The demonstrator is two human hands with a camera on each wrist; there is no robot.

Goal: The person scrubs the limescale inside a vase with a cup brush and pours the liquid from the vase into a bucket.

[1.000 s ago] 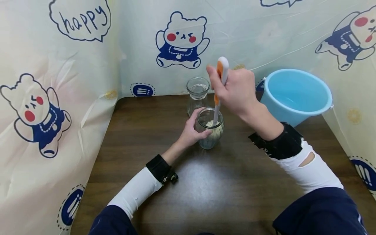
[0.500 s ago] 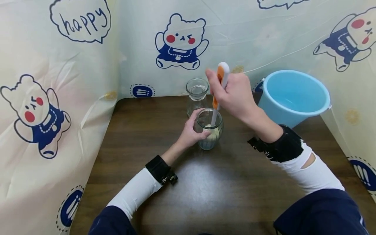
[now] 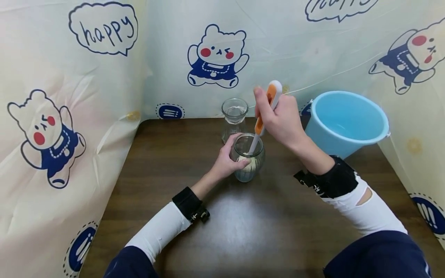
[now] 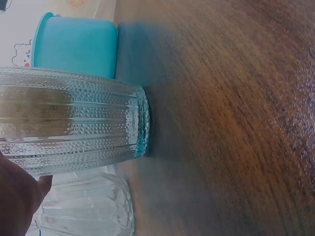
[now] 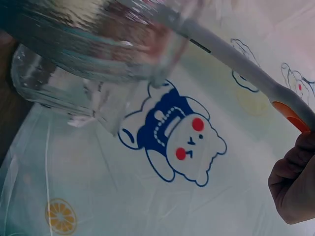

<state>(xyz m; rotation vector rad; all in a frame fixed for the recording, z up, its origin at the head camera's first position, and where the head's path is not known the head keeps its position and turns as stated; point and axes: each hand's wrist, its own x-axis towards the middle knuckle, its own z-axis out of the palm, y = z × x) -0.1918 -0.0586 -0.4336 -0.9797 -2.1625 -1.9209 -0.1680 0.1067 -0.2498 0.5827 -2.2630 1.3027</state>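
My left hand point(image 3: 227, 160) grips a ribbed glass jar point(image 3: 257, 164) at its near left side, thumb across the front. In the left wrist view the jar point(image 4: 98, 120) has its base on or just at the table. My right hand point(image 3: 283, 117) is wrapped round the orange and white handle of a bottle brush point(image 3: 255, 144), which leans right out of the jar's mouth. The brush's pale head is inside the jar, blurred by the glass. Seen from the right wrist, the brush point(image 5: 231, 61) runs from the fist into the jar.
A second clear glass jar point(image 3: 235, 110) with a narrower neck stands just behind the held one. At the back right is a light blue bucket point(image 3: 326, 133). The dark wooden table point(image 3: 160, 154) meets a printed curtain point(image 3: 167, 50) at the back and sides.
The right hand has lowered slightly and the brush's handle leans further right, its head shifting within the jar. The left hand keeps its grip. The whole view has tilted up a little.
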